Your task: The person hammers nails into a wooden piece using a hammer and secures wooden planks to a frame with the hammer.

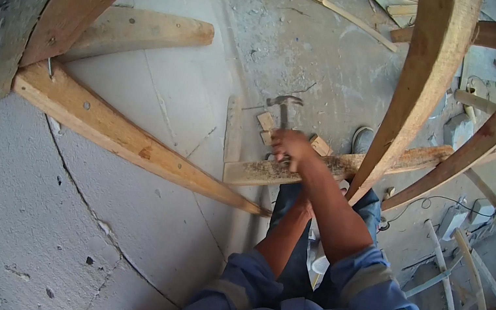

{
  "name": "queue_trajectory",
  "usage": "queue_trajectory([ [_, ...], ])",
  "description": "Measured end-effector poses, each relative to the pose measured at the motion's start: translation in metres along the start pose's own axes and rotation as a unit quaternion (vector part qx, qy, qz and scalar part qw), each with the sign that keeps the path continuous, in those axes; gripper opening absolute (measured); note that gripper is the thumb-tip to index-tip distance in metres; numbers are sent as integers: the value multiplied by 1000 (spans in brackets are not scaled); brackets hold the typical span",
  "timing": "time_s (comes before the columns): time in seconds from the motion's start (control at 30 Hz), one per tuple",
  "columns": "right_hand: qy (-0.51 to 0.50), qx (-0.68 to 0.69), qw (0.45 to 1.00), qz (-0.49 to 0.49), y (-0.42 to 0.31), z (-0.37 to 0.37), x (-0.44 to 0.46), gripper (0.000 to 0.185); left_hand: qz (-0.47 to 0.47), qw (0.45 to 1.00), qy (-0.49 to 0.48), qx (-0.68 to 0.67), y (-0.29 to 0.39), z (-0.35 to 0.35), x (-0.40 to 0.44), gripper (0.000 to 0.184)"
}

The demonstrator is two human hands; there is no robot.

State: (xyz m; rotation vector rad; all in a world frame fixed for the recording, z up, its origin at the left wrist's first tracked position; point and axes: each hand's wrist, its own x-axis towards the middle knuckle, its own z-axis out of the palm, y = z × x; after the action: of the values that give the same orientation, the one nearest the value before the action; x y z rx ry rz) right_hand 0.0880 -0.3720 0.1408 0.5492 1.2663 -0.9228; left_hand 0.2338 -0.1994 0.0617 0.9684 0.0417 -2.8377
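My right hand (290, 146) is wrapped round the handle of a claw hammer (285, 101), whose metal head points away from me. It is above a rough wooden plank (287, 176) that lies across in front of my legs. My left hand (307, 209) is lower, under my right forearm; its fingers are mostly hidden, so I cannot make out their grip. Close by on the right, a wooden post (412, 97) rises past the plank toward the camera. Small wood blocks (265, 120) lie just beyond the plank.
On the left, a slanted timber (132, 134) crosses a cracked pale wall (72, 210), with a shorter timber (150, 31) above it. Curved beams (490, 138) and a white ladder-like frame (446, 290) stand right. Loose boards (342, 15) and a cable lie on the dusty floor.
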Motion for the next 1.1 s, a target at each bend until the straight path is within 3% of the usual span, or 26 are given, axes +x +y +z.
queue_trajectory([
  [0.07,36,73,997,-13,-5,-24,-18,33,-123,974,181,-65,36,76,-16,29],
  [0.17,204,251,925,-199,-1,-41,1,36,-115,982,137,-57,48,99,-17,28],
  [0.2,250,267,912,-189,-2,-35,13,34,-54,996,46,-59,38,77,-16,29],
  [0.27,348,297,874,-163,5,-17,39,32,-40,998,6,-53,31,56,-11,30],
  [0.3,271,-122,925,-238,19,-7,53,26,-49,997,15,-50,30,57,-10,30],
  [0.37,106,-332,918,-190,38,0,48,20,-62,996,27,-52,26,56,-15,30],
  [0.4,61,-134,981,-123,32,1,35,19,-63,996,25,-51,28,57,-13,30],
  [0.43,6,66,997,-51,11,6,15,19,-59,997,21,-49,27,53,-11,31],
  [0.47,24,-59,994,-93,0,-4,1,17,-61,997,27,-49,28,56,-14,31],
  [0.53,81,153,966,-190,2,-19,6,19,-78,994,60,-50,30,59,-13,31],
  [0.6,183,278,922,-195,-16,-33,3,19,-81,993,72,-48,33,64,-16,32],
  [0.7,379,295,857,-188,-28,-8,0,22,-77,994,65,-43,35,68,-16,32],
  [0.73,460,242,835,-182,-1,8,36,25,-74,995,59,-42,34,68,-17,33],
  [0.77,287,-119,936,-167,12,10,40,25,-74,995,53,-43,33,66,-18,33],
  [0.83,53,-347,932,-92,20,11,24,24,-71,995,43,-48,26,60,-17,33],
  [0.9,23,-112,993,-26,8,4,-4,22,-71,995,42,-51,24,53,-12,34],
  [0.97,1,-48,990,-129,5,-21,-9,24,-91,991,80,-61,21,50,-13,35],
  [1.0,75,181,971,-137,-8,-19,-12,26,-96,989,89,-62,24,52,-12,35],
  [1.1,245,303,890,-236,-31,-17,-26,27,-73,994,64,-42,32,78,-25,34],
])
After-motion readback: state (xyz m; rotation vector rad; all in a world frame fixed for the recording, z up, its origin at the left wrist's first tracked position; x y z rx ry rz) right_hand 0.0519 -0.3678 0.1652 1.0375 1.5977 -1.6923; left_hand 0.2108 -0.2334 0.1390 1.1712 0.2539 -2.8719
